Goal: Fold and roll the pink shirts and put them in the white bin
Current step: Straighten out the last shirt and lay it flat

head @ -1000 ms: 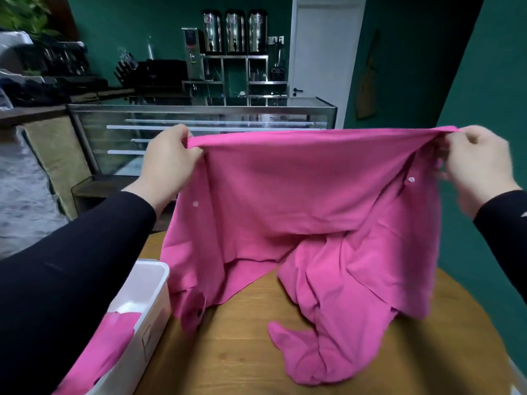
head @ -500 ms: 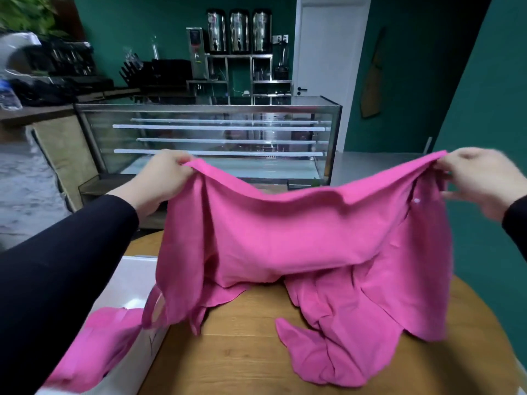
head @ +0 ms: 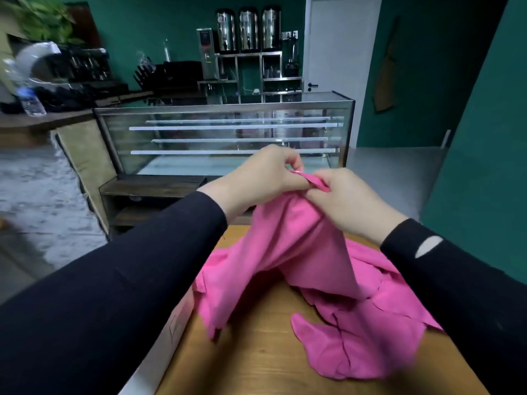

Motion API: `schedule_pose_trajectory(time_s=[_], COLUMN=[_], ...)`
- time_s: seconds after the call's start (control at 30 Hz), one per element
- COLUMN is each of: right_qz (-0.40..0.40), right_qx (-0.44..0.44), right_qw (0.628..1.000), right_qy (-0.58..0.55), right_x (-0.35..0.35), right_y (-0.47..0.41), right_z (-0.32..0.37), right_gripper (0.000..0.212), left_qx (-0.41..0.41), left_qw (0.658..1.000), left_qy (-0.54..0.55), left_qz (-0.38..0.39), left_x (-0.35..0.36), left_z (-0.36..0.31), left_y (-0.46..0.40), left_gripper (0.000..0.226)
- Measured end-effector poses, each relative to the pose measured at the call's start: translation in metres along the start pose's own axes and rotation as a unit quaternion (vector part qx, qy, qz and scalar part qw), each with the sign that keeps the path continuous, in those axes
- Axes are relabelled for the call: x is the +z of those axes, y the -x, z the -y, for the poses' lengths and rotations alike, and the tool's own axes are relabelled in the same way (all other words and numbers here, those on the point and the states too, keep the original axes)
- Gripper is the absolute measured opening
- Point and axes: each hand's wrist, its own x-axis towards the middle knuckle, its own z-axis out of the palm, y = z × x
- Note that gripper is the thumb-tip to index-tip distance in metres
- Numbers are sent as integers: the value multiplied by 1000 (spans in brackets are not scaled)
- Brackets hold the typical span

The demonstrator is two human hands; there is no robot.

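A pink shirt (head: 296, 252) hangs folded in half above the wooden table (head: 256, 352), its lower part and a sleeve crumpled on the tabletop. My left hand (head: 262, 181) and my right hand (head: 348, 201) meet at the top middle, each pinching a corner of the shirt's upper edge, the two corners pressed together. The white bin (head: 168, 337) stands at the table's left edge; only a strip of its side wall shows beside my left sleeve, and its inside is hidden.
A glass display case (head: 228, 132) stands just beyond the table's far edge. A green wall (head: 484, 138) runs close along the right side. A counter with a water bottle (head: 30, 101) is at far left.
My hands, held wide apart with the shirt stretched between them, have come together at the centre, doubling the shirt over. The shirt hangs lower, and my left arm now covers the bin.
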Motion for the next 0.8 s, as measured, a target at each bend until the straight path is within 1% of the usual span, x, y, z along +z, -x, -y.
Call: schedule_pose_trajectory(time_s=[0.03,0.07,0.1,0.13,0.17,0.2,0.23,0.27,0.33,0.37,0.4,0.43,0.47,0.5,0.53,0.57,0.6,0.63,0.7,0.73,0.77,0.8], right_qz=[-14,-43,-77,-105,-131,-153,-167,-174,-150,-111,-68,-33,-5,19,40,62,83,97,96,88,78,66], right_qx=[13,30,49,73,100,129,146,161,186,194,186,166,135,85,34,0,-24,-38,-60,-67,-69,-69], right_qw=[1000,999,996,991,985,979,973,969,971,974,977,977,979,986,992,995,995,994,994,994,994,994], right_qy=[-6,-15,-18,-27,-39,-49,-62,-68,-25,23,86,132,151,144,113,82,53,33,2,-15,-33,-52], right_x=[-3,-8,-15,-24,-32,-43,-51,-58,-73,-77,-81,-84,-83,-80,-75,-69,-62,-54,-42,-38,-35,-33], right_y=[2,2,4,6,7,9,11,14,22,25,26,29,31,33,34,35,35,34,31,31,31,32], right_z=[-5,-11,-19,-27,-37,-45,-51,-57,-68,-73,-75,-71,-64,-53,-41,-28,-15,-6,-2,-2,-5,-7], right_gripper=[27,29,30,32,33,33,33,34,35,33,27,17,18,41,62,74,78,76,57,46,39,37], left_qx=[-17,-43,-71,-94,-110,-120,-122,-116,-113,-113,-113,-106,-92,-71,-52,-33,-17,2,31,35,31,13], left_qw=[998,994,989,985,984,984,987,990,989,984,978,976,980,984,987,987,986,983,970,962,955,947], left_qy=[43,71,67,36,3,-15,-12,15,94,132,163,178,171,156,148,154,165,182,232,260,288,315], left_qz=[34,74,115,138,142,130,106,74,-5,-39,-58,-61,-53,-36,-17,3,21,39,69,74,69,57], left_x=[1,1,4,8,11,15,15,13,6,1,-3,-6,-7,-7,-5,-2,1,5,11,12,13,12], left_z=[5,12,21,32,45,55,64,70,67,62,54,45,35,25,14,5,-2,-8,-13,-13,-11,-7], left_y=[7,16,26,34,41,46,50,52,51,50,47,43,40,37,35,33,32,32,34,37,38,40], left_gripper=[25,23,21,24,31,35,36,35,33,31,29,28,28,25,21,17,13,14,27,33,39,45])
